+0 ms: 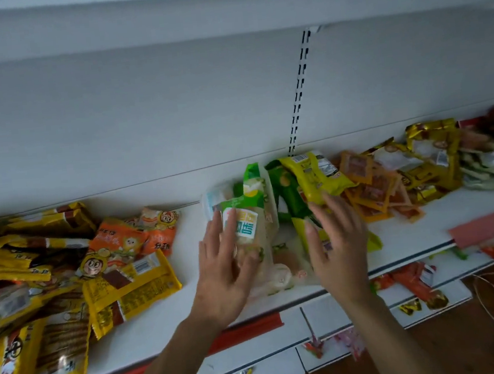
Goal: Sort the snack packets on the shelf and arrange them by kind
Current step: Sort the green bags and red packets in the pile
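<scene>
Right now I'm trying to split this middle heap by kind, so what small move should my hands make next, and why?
Probably draw the pale green-and-white packets leftward onto the bare shelf. The left hand lies flat on them, the right hand rests on the yellow and green packets, and the two kinds overlap in one heap; pulling apart would likely separate them.

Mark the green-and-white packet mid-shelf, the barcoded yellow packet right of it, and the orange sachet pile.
green-and-white packet [247, 228]: head view, on its white label.
yellow packet [315, 179]: head view, on its face below the barcode.
orange sachet pile [374, 191]: head view, on a middle sachet.
</scene>
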### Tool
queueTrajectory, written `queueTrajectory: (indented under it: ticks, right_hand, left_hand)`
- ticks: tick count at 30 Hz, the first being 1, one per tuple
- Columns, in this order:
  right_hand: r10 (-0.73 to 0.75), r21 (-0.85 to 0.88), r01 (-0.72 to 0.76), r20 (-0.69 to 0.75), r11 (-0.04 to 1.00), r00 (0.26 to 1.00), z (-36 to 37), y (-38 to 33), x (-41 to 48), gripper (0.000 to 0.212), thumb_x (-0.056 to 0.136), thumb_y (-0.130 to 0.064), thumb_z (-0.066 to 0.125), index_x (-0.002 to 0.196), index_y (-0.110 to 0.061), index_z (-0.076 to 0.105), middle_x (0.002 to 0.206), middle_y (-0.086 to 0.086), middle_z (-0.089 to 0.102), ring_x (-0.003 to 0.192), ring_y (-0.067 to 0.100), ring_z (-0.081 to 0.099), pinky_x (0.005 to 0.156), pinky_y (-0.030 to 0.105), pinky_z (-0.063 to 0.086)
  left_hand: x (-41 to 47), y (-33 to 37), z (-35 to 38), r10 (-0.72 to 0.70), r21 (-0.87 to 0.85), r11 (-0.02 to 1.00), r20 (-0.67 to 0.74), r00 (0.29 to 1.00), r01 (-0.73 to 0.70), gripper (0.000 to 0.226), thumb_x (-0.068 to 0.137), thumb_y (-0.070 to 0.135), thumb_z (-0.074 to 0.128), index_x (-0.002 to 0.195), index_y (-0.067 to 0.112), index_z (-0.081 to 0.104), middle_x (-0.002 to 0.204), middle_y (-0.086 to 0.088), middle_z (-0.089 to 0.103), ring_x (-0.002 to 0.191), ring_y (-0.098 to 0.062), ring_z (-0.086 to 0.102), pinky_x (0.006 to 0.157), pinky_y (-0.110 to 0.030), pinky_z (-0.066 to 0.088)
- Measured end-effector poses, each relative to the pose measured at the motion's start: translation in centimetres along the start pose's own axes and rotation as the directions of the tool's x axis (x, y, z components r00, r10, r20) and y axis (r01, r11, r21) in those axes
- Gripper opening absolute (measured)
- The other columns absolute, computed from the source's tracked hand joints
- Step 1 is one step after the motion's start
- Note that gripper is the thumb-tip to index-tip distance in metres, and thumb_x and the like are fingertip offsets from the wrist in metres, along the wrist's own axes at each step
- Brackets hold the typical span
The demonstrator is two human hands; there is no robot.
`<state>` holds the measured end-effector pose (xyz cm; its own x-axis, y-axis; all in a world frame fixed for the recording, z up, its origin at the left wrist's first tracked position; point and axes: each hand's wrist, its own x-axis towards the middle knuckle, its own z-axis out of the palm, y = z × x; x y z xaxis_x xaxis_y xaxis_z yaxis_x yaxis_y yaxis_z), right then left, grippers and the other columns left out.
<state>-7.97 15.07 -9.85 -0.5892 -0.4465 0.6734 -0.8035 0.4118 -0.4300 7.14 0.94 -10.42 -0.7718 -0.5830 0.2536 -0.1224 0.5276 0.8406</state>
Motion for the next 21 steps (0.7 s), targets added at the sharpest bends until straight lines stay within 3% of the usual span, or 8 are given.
queueTrajectory:
  ticks: [3, 7, 10, 12, 15, 18, 21]
  right_hand:
    - [0.160, -0.146, -0.139, 0.150, 0.980, 0.976, 0.0, 2.4, -0.2, 0.064, 0.096, -0.050, 0.036, 0.134, -0.002, 0.057, 0.150, 0.022, 0.039, 0.138, 0.041, 0.036, 0.111, 0.057, 0.030]
    - [0.152, -0.080, -0.135, 0.260, 0.988, 0.954, 1.4, 3.6, 0.8, 0.078, 0.099, -0.061, 0.017, 0.138, -0.003, 0.052, 0.153, 0.021, 0.033, 0.141, 0.039, 0.034, 0.114, 0.051, 0.029]
    - [0.173, -0.010, -0.178, 0.289, 0.984, 0.942, 1.7, 4.6, 1.5, 0.083, 0.097, -0.065, 0.013, 0.138, -0.004, 0.052, 0.154, 0.018, 0.034, 0.141, 0.037, 0.033, 0.115, 0.048, 0.025]
    - [0.198, 0.028, -0.216, 0.304, 0.976, 0.932, 1.7, 4.9, 1.7, 0.080, 0.096, -0.064, 0.016, 0.138, -0.006, 0.052, 0.154, 0.015, 0.034, 0.142, 0.033, 0.031, 0.116, 0.044, 0.022]
    - [0.247, 0.122, -0.305, 0.349, 0.944, 0.904, 1.5, 5.4, 2.3, 0.057, 0.099, -0.046, 0.033, 0.139, -0.011, 0.051, 0.156, 0.009, 0.033, 0.144, 0.026, 0.028, 0.118, 0.041, 0.018]
    - [0.277, 0.194, -0.373, 0.390, 0.907, 0.878, 1.1, 6.0, 3.1, 0.051, 0.097, -0.039, 0.036, 0.140, -0.015, 0.051, 0.157, 0.004, 0.031, 0.145, 0.018, 0.024, 0.117, 0.036, 0.016]
    - [0.253, 0.195, -0.341, 0.371, 0.920, 0.894, 0.7, 6.7, 3.3, 0.042, 0.103, -0.033, 0.043, 0.141, -0.017, 0.051, 0.158, 0.002, 0.028, 0.141, 0.003, 0.018, 0.115, 0.028, 0.013]
  left_hand:
    - [0.2, 0.3, 1.1, -0.022, -0.007, 1.000, -0.086, 0.996, 0.021, 0.070, 0.089, 0.066, 0.039, 0.151, 0.048, 0.013, 0.162, 0.016, 0.006, 0.150, -0.007, 0.006, 0.118, -0.051, 0.026]
    - [1.9, 1.5, 4.1, -0.012, 0.007, 1.000, -0.177, 0.984, 0.013, 0.071, 0.091, 0.061, 0.040, 0.153, 0.033, 0.021, 0.162, 0.002, 0.019, 0.149, -0.013, 0.013, 0.116, -0.050, 0.028]
    - [2.9, 1.7, 5.5, -0.030, 0.008, 0.999, -0.202, 0.979, 0.033, 0.070, 0.091, 0.059, 0.039, 0.152, 0.032, 0.022, 0.160, -0.001, 0.023, 0.149, -0.016, 0.016, 0.117, -0.049, 0.027]
    - [3.4, 1.7, 6.0, -0.015, 0.026, 0.999, -0.212, 0.977, 0.021, 0.068, 0.091, 0.057, 0.039, 0.152, 0.030, 0.023, 0.160, -0.002, 0.025, 0.148, -0.016, 0.017, 0.119, -0.048, 0.024]
    - [4.0, 1.6, 6.5, -0.008, 0.040, 0.999, -0.219, 0.976, 0.017, 0.068, 0.092, 0.055, 0.039, 0.152, 0.026, 0.024, 0.159, -0.003, 0.026, 0.148, -0.017, 0.017, 0.119, -0.047, 0.022]
    - [4.2, 1.9, 7.2, -0.008, 0.037, 0.999, -0.229, 0.973, 0.017, 0.069, 0.092, 0.054, 0.039, 0.152, 0.021, 0.027, 0.159, -0.004, 0.027, 0.148, -0.018, 0.018, 0.120, -0.047, 0.022]
    - [4.3, 2.5, 8.2, -0.012, 0.030, 0.999, -0.210, 0.978, 0.018, 0.068, 0.092, 0.056, 0.038, 0.153, 0.028, 0.024, 0.160, -0.001, 0.024, 0.149, -0.014, 0.015, 0.120, -0.046, 0.021]
